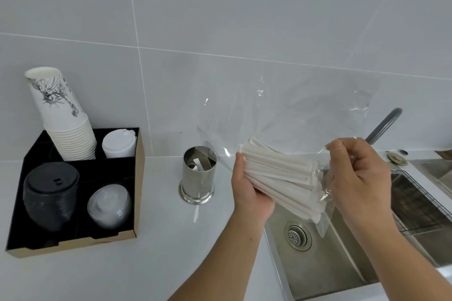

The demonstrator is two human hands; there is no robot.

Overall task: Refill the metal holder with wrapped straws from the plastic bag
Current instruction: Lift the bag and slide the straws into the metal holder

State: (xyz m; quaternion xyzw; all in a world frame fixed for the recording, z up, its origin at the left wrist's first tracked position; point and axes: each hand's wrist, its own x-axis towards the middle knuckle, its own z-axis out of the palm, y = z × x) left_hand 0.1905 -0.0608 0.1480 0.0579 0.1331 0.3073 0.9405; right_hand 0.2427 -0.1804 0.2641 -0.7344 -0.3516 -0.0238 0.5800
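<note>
Shiny metal holder (198,176), clear glossy plastic bag (288,117), matt paper-wrapped straws (278,171).

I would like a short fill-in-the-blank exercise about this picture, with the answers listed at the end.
1. The left hand grips a bundle of wrapped ____.
2. The right hand pinches the clear plastic ____.
3. The metal holder stands on the counter, to the ____ of the sink.
4. The paper cups are stacked in the black ____.

Answers: straws; bag; left; tray
</note>
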